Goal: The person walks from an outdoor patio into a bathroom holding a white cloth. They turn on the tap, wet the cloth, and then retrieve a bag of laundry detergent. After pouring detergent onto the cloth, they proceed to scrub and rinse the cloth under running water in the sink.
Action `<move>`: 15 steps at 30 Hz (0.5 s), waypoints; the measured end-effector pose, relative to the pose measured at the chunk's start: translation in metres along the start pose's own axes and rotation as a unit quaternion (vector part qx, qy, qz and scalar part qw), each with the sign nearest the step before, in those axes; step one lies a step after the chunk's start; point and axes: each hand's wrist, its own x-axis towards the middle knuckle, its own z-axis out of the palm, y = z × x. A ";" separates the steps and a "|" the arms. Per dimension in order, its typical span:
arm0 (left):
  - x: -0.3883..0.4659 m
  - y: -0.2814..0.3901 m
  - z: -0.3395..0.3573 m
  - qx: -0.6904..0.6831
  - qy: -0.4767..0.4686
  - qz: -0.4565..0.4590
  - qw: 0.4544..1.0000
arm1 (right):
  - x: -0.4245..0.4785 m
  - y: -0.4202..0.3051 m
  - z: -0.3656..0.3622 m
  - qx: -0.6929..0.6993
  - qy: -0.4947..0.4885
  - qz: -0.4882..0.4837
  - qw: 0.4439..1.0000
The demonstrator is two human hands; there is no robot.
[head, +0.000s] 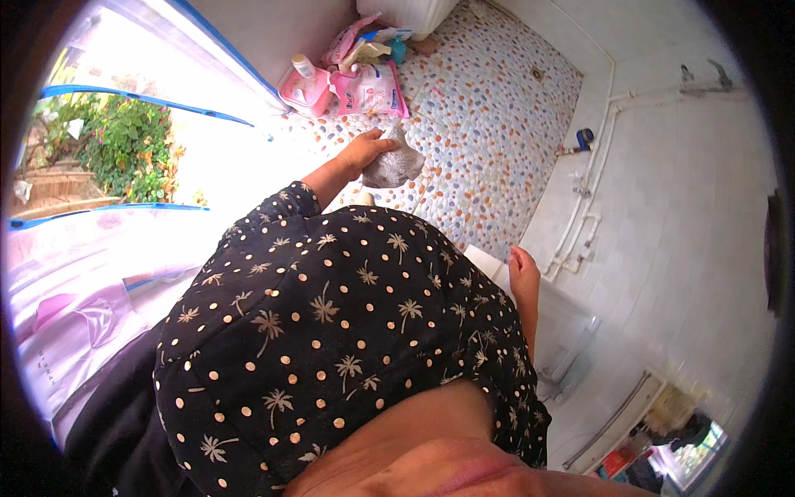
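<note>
My left hand is stretched out over the pebble-patterned floor, its thumb and fingers closed on a bunched grey cloth. The cloth hangs from the grip as a crumpled bundle. Off to the right, my right hand is beside my body, near the corner of a white object; no held thing shows there, and its fingers are only partly visible. Beyond the cloth, a pink plastic tub with a white bottle in it stands on the floor. A pink-and-white plastic pack lies against it.
More packets lie by a white container at the back. White pipes with a blue-handled valve run along the tiled right wall. A floor drain sits near the far corner. Bright blue-edged openings show plants at left.
</note>
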 end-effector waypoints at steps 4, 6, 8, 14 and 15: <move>0.032 0.038 -0.049 0.018 0.000 0.029 0.999 | 0.074 -0.059 0.006 0.003 -0.027 -0.032 0.999; 0.065 0.030 -0.078 -0.017 -0.017 0.074 0.997 | 0.115 -0.084 0.020 0.013 -0.055 -0.061 0.997; 0.075 0.038 -0.095 -0.025 0.006 0.073 0.997 | 0.147 -0.116 0.027 0.011 -0.091 -0.071 0.993; 0.111 0.059 -0.136 -0.093 0.073 0.084 0.989 | 0.283 -0.156 0.053 -0.041 -0.155 -0.191 0.968; 0.112 0.067 -0.142 -0.107 0.085 0.077 0.988 | 0.314 -0.165 0.064 -0.026 -0.174 -0.201 0.964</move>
